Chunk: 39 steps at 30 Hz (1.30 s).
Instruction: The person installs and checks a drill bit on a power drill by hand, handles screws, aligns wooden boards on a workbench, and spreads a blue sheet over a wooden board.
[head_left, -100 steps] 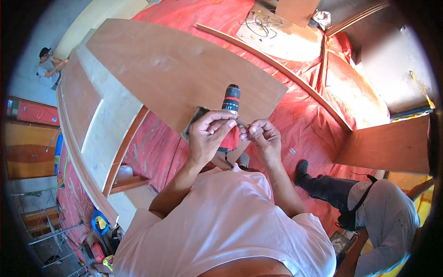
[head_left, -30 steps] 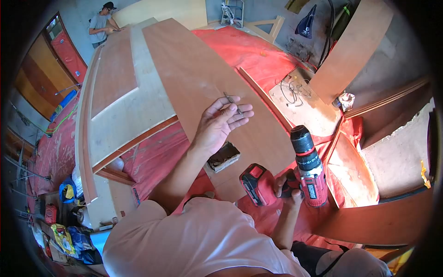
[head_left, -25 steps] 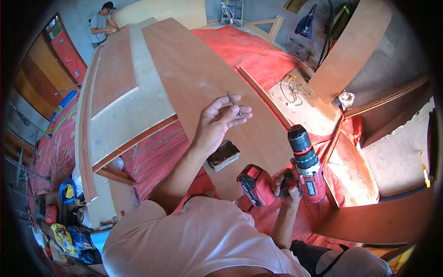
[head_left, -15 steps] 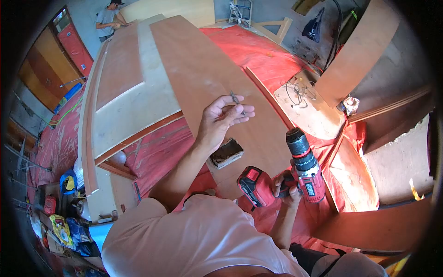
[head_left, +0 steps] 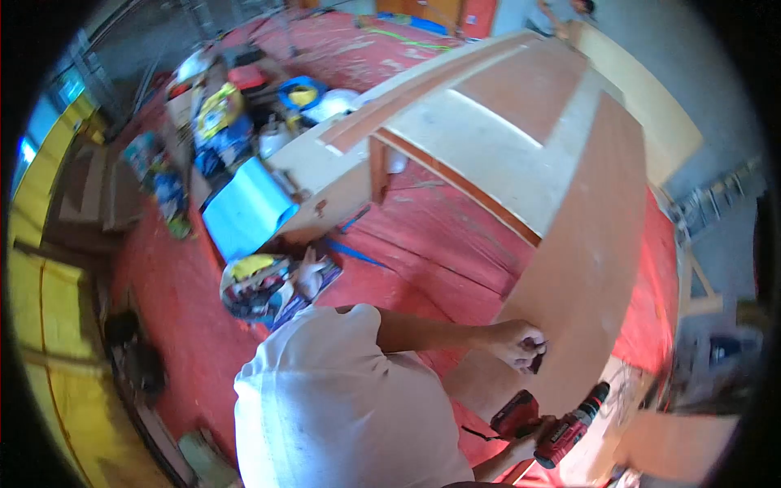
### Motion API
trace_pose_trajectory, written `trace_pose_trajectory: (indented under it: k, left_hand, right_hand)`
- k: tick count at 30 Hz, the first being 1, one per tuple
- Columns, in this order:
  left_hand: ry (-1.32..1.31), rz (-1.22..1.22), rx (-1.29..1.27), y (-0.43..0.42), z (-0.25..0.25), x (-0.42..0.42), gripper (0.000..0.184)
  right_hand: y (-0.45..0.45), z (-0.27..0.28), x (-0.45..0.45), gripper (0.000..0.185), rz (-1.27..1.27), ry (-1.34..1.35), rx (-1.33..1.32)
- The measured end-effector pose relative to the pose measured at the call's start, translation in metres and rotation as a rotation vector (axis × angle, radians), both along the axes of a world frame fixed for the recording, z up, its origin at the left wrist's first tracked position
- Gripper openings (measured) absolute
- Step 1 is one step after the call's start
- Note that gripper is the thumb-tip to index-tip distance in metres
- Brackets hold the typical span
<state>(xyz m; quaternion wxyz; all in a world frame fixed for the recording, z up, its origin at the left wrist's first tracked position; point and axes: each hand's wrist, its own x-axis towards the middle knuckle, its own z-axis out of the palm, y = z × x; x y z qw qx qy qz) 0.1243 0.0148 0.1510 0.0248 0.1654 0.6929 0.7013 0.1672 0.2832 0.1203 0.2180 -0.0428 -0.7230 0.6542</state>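
Drill is gripped by right hand, chuck pointed wide of left hand, which is curled over panel, contents unclear.

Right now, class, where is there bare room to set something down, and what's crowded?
Bare: the long brown panel beyond the left hand, bordered by the pale panel; also the red sheeting between pale panel and left arm. Crowded: around the blue sheet, among bags.

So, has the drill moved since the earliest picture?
Yes, rightward: the drill overlapped the long brown panel in view; now it's mostly beyond the panel's near end, toward its right side.
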Motion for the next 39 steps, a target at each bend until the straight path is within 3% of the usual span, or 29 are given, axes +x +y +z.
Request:
trace_pose_trajectory:
  k: [1, 2, 3, 4, 7, 10, 13, 16, 19, 21, 25, 28, 31, 33, 36, 39]
  left_hand:
    - [0.001, 0.098, -0.102, -0.010, -0.009, 0.011, 0.010]
    - [-0.124, 0.139, -0.032, -0.021, -0.020, 0.026, 0.010]
    - [-0.250, 0.174, 0.044, -0.031, -0.026, 0.042, 0.009]
    - [-0.373, 0.203, 0.127, -0.037, -0.032, 0.056, 0.009]
    - [-0.115, 0.401, -0.343, -0.059, -0.080, 0.081, 0.008]
    - [-0.165, 0.439, -0.264, -0.076, -0.078, 0.105, 0.008]
    - [-0.398, 0.456, -0.179, -0.086, -0.064, 0.111, 0.010]
    - [-0.370, 0.379, -0.214, -0.105, -0.057, 0.108, 0.012]
    - [-0.130, 0.435, -0.243, -0.116, -0.093, 0.093, 0.013]
    - [-0.142, 0.431, -0.255, -0.132, -0.108, 0.088, 0.015]
    - [-0.061, 0.585, -0.391, -0.186, -0.140, 0.096, 0.019]
    - [-0.394, 0.547, -0.150, -0.232, -0.141, 0.131, 0.019]
    - [0.030, 0.646, -0.630, -0.261, -0.177, 0.155, 0.025]
    - [0.033, 0.440, -0.678, -0.267, -0.188, 0.157, 0.022]
    - [-0.149, 0.279, -0.557, -0.279, -0.143, 0.181, 0.019]
    - [-0.297, 0.397, -0.351, -0.271, -0.106, 0.220, 0.022]
  right_hand:
    - [-0.023, 0.025, -0.006, 0.015, -0.113, 0.075, -0.031]
    - [0.006, -0.029, -0.032, 0.016, -0.133, 0.365, 0.313]
    - [0.002, -0.015, -0.029, 0.021, -0.087, 0.162, 0.282]
    - [-0.002, -0.009, -0.034, 0.021, -0.111, 0.126, 0.319]
    - [-0.014, -0.013, -0.047, 0.022, -0.174, 0.154, 0.441]
    - [-0.023, -0.013, -0.053, 0.022, -0.173, 0.170, 0.489]
    - [-0.033, -0.012, -0.055, 0.022, -0.184, 0.191, 0.542]
    - [-0.053, -0.005, -0.052, 0.022, -0.212, 0.242, 0.586]
    - [-0.085, 0.001, -0.047, 0.022, -0.219, 0.289, 0.629]
    - [-0.115, 0.003, -0.040, 0.022, -0.193, 0.331, 0.656]
    - [-0.187, 0.001, -0.024, 0.022, 0.033, 0.359, 0.688]
    - [-0.243, -0.004, -0.002, 0.023, 0.275, 0.318, 0.704]
    - [-0.295, -0.010, 0.022, 0.023, 0.613, 0.242, 0.704]
    - [-0.325, -0.014, 0.038, 0.023, 0.849, 0.194, 0.705]
    - [-0.362, -0.017, 0.057, 0.023, 1.231, 0.153, 0.709]
    - [-0.388, -0.018, 0.069, 0.023, 1.571, 0.126, 0.730]
